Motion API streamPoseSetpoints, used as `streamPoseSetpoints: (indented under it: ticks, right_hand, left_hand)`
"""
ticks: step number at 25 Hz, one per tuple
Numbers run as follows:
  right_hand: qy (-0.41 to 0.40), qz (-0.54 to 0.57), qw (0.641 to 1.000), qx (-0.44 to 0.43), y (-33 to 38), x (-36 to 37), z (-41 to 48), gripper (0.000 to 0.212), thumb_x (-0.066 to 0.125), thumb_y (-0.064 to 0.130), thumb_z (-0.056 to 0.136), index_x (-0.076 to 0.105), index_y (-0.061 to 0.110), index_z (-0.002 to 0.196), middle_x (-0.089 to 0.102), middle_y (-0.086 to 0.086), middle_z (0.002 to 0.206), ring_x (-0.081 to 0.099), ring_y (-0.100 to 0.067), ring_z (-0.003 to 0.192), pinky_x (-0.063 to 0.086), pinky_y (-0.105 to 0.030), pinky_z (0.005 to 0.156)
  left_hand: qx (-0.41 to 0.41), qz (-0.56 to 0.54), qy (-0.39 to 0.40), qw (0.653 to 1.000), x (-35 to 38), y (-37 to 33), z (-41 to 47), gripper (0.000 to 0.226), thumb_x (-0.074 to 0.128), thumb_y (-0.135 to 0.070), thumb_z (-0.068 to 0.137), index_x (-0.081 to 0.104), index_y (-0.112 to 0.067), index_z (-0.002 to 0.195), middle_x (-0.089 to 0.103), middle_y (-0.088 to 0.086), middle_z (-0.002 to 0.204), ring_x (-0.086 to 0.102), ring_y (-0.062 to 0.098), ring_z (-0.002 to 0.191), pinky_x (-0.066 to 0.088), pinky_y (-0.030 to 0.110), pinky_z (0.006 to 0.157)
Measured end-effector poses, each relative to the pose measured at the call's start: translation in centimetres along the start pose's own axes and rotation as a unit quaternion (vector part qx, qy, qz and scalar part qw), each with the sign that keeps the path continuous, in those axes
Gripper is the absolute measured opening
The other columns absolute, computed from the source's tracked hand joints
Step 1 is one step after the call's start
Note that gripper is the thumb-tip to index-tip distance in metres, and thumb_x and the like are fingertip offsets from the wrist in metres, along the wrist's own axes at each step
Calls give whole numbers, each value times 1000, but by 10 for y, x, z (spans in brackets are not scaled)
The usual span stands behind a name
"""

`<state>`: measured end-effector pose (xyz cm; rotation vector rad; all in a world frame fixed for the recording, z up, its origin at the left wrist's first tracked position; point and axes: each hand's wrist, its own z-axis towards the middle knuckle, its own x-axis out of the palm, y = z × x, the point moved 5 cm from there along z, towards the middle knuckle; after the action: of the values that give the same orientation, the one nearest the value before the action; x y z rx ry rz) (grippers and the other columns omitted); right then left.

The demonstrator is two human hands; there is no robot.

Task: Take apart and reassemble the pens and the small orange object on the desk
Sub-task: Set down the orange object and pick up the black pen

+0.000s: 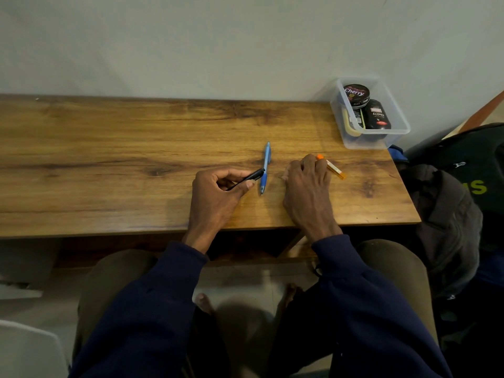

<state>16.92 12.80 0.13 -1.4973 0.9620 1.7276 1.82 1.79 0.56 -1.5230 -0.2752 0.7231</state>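
Note:
A blue pen (266,166) lies on the wooden desk (109,148), tip toward me. My left hand (215,195) grips a black pen (249,178) between thumb and fingers, its far end almost touching the blue pen. My right hand (306,186) rests palm down on the desk just right of the blue pen. Its fingertips cover part of a small orange object (334,167), whose orange cap (319,156) peeks out by the fingers. Whether the fingers grip it cannot be told.
A clear plastic tub (401,124) with black shoe-polish tins stands at the desk's back right corner by the wall. A dark bag and jacket (450,214) sit just off the right edge. My knees are under the front edge.

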Motion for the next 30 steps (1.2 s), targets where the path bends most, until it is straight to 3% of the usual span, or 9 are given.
streamPoseSetpoints:
  ticks: [7, 12, 15, 19, 23, 26, 30]
  right_hand:
    - [-10, 58, 998, 5, -10, 1, -1, 23, 49, 8, 98, 53, 7, 121, 46, -17, 128, 40, -35, 121, 39, -46, 100]
    - [-70, 94, 993, -15, -12, -5, -12, 27, 47, 16, 103, 63, 11, 124, 53, -12, 126, 47, -30, 121, 39, -40, 104]
    - [-80, 75, 994, -27, -3, 1, -30, 33, 48, 21, 104, 64, 12, 131, 53, -13, 127, 47, -30, 115, 44, -44, 95]
    - [-86, 63, 994, -33, -2, 5, -46, 40, 45, 31, 104, 60, 15, 139, 50, -12, 127, 44, -29, 110, 39, -42, 88]
    - [-93, 101, 988, -65, -5, 5, -53, 35, 53, 26, 103, 64, 15, 133, 51, -12, 131, 44, -29, 113, 40, -42, 90]
    - [-70, 119, 986, -92, -5, 7, -56, 36, 50, 27, 103, 64, 16, 134, 49, -9, 138, 44, -28, 120, 41, -43, 96]
    - [-70, 176, 972, -142, -6, 6, -67, 30, 62, 23, 99, 68, 16, 128, 51, -2, 139, 45, -25, 118, 44, -44, 97]
  left_hand:
    - [-6, 4, -5, 1000, -1, 1, 0, 22, 84, -14, 84, 79, -26, 102, 77, -18, 97, 71, 0, 95, 57, 19, 83]
    - [-4, 1, -10, 1000, -2, 2, 1, 22, 84, -15, 84, 79, -27, 102, 77, -18, 97, 71, -1, 94, 58, 20, 82]
    - [-11, -7, -15, 1000, -1, 2, 1, 22, 85, -15, 83, 79, -28, 100, 78, -18, 96, 72, 0, 95, 58, 21, 83]
    - [-20, 3, -10, 1000, -1, 4, 0, 21, 85, -14, 83, 80, -28, 98, 78, -17, 94, 72, 6, 93, 60, 26, 81]
    - [-36, 16, -2, 999, -3, 5, -1, 19, 85, -15, 83, 81, -25, 99, 78, -13, 93, 71, 11, 90, 58, 22, 76]
    - [-41, 33, 4, 999, -3, 5, -2, 19, 85, -16, 84, 81, -23, 102, 77, -13, 95, 70, 6, 89, 54, 17, 72]
    - [-43, 39, 3, 998, -4, 5, -3, 20, 84, -17, 84, 81, -22, 103, 77, -11, 96, 69, 3, 89, 52, 15, 73]
